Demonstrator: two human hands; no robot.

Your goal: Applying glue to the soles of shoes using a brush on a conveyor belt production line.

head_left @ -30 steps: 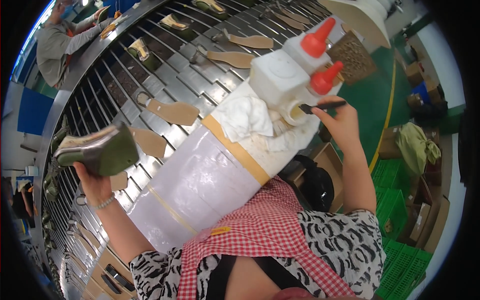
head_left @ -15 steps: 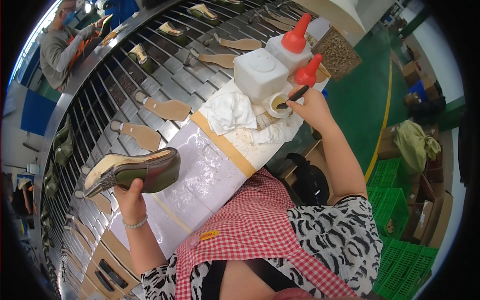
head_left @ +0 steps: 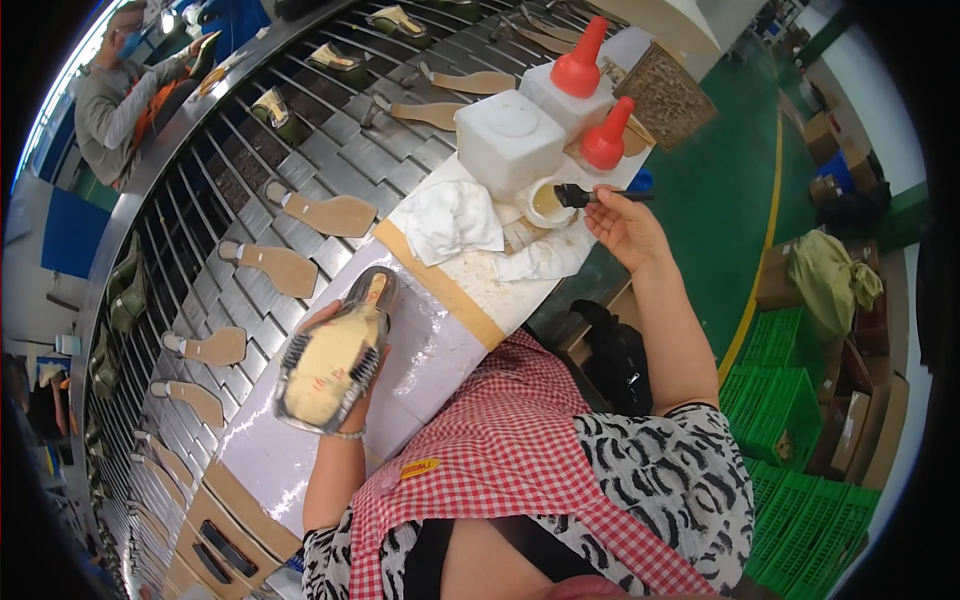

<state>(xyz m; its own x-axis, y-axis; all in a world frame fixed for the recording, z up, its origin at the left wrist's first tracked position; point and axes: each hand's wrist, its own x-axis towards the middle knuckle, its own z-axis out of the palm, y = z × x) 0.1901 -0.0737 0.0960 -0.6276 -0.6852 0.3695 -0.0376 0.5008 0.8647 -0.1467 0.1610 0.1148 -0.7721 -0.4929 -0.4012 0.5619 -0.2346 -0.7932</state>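
My left hand [head_left: 362, 405] is closed around a dark shoe upper on its last [head_left: 328, 365], with the pale underside turned up and the toe end toward me. My right hand [head_left: 628, 230] pinches a black-handled brush [head_left: 575, 196]. The brush's dark head is at the mouth of a small white jar [head_left: 545, 212] with yellowish liquid in it. Crumpled white cloth [head_left: 450, 222] lies beside the jar. Behind it stand a square white plastic container [head_left: 508, 140] and two red cone-shaped nozzles [head_left: 578, 65], one on a white bottle.
Tan soles [head_left: 268, 268] lie on the metal slatted conveyor [head_left: 340, 160], with several shoes on lasts farther along. A plastic-covered board [head_left: 420, 350] lies before me. Green crates [head_left: 785, 410] and cardboard boxes stand at right. Across the conveyor a person [head_left: 115, 100] handles a shoe.
My left hand has turned the shoe from its side to underside up and moved it slightly right. My right hand has lifted the brush out of the jar, laying its handle nearly level.
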